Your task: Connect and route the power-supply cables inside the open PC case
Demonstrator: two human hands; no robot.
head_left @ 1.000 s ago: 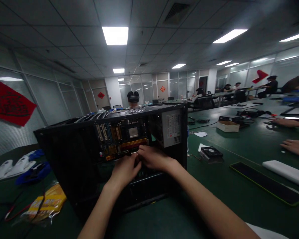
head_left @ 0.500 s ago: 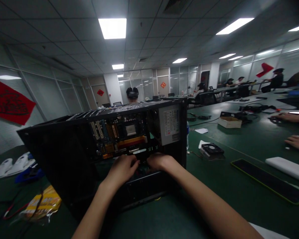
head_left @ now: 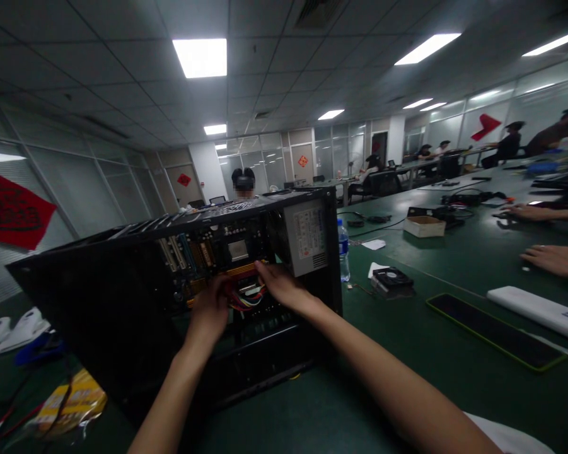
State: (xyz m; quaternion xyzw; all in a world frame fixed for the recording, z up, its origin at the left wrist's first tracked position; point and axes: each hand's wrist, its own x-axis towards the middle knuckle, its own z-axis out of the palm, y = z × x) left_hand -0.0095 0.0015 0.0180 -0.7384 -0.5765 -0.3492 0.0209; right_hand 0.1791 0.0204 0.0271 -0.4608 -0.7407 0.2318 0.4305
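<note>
An opened black computer case (head_left: 108, 321) stands on the green table, its inside facing me. Within it I see the motherboard (head_left: 220, 252) and a power supply (head_left: 308, 236) with a white label at the upper right. A bundle of coloured cables (head_left: 246, 302) sags between my hands in front of the board. My left hand (head_left: 210, 309) is closed around the bundle's left end. Fingers curled, my right hand (head_left: 281, 287) grips the cables' right end close to the memory slots. The cable ends themselves are hidden by my fingers.
Right of the case are a water bottle (head_left: 343, 252), a black fan (head_left: 391, 279), a small box (head_left: 424, 227) and a dark mat (head_left: 494, 331). Another person's hand (head_left: 555, 260) rests at the far right. A yellow packet (head_left: 70, 403) lies at the left.
Both hands have risen from the bottom of the case to the motherboard. The coloured cables now show between them. The view has shifted slightly to the right.
</note>
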